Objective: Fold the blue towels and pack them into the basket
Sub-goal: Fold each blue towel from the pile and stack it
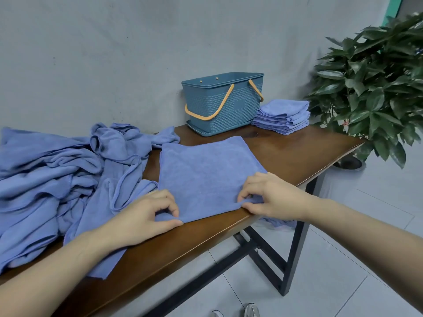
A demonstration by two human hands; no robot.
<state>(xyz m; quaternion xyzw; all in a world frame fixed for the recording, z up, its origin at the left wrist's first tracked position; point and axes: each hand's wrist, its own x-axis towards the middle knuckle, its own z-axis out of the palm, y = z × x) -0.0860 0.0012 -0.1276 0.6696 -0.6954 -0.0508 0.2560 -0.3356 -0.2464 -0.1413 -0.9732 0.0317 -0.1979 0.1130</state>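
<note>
Here the blue towel [206, 177] lies flat on the wooden table [297, 152], its near edge along the table's front rim, and both hands pinch that edge. The left hand [146, 216] grips the near-left corner between thumb and curled fingers; the right hand [272, 197] nips the near-right corner the same way (a little bunch of cloth shows under its fingertips). Left of the left hand's grip sprawls the heap of unfolded towels [59, 179], touching the flat towel's left side. Beyond the grips, at the table's far end, stands the blue basket [224, 104] with orange handles, and just to its right the stack of folded towels [283, 115]. Further right stands a potted plant [375, 83] on the floor.
</note>
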